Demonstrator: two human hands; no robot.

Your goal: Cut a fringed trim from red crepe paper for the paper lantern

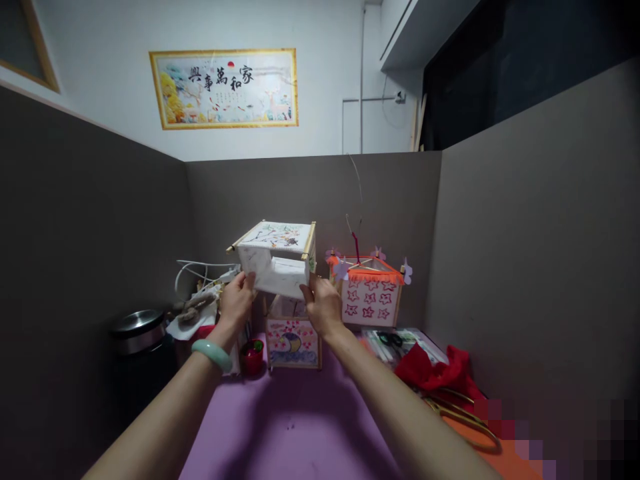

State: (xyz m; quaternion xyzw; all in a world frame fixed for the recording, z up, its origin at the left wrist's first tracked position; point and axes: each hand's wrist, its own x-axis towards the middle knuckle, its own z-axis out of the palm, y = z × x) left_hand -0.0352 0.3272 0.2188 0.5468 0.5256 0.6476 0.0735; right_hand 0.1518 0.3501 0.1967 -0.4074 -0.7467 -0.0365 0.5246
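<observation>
A grey partition (310, 193) closes in the work space on three sides, and inside it spreads a purple tabletop (300, 413), partly covered by the two forearms and their shadow. On the white wall beyond hangs a gold-bordered picture (225, 90). At the left stands a dark container with a shiny metal lid (139, 321).

The white box lantern (275, 240), framed with wooden sticks and painted with branches on top, is held up above the table, with a gap in its front panel. The left hand (236, 303) grips its lower left edge and the right hand (325, 307) its lower right corner, thumbs in front; the other fingertips are largely hidden.

To its right, a fringed lantern (370, 300) with red stars is partly blocked by the right hand; whether it hangs or stands, I cannot tell. Directly below, a blossom lantern (294, 341) sits on the table, its top partly hidden by the raised one. At the right, red cloth (435, 367) lies bunched near gold-handled scissors (465, 420). Smaller still are the red pot (253, 360) just beside the blossom lantern, a pale green bangle (213, 355) on the left wrist, and black-handled scissors (387, 338).
</observation>
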